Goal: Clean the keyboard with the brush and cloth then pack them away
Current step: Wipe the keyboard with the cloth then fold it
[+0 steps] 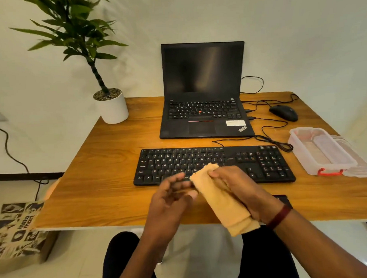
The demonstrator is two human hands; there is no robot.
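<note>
A black keyboard (253,163) lies across the wooden desk (108,163) in front of me. My right hand (241,189) grips a folded orange cloth (221,202) just above the keyboard's front edge. The cloth hangs down past the desk edge. My left hand (172,194) hovers beside the cloth's upper end with fingers curled and apart, thumb close to the fabric. A dark object (283,198) shows behind my right wrist on the desk; I cannot tell whether it is the brush.
An open black laptop (203,91) stands behind the keyboard, with a black mouse (284,112) and cables to its right. A clear plastic box (319,149) with a red clip and its lid sit at the right. A potted plant (111,104) stands back left. A printed bag (18,230) is on the floor.
</note>
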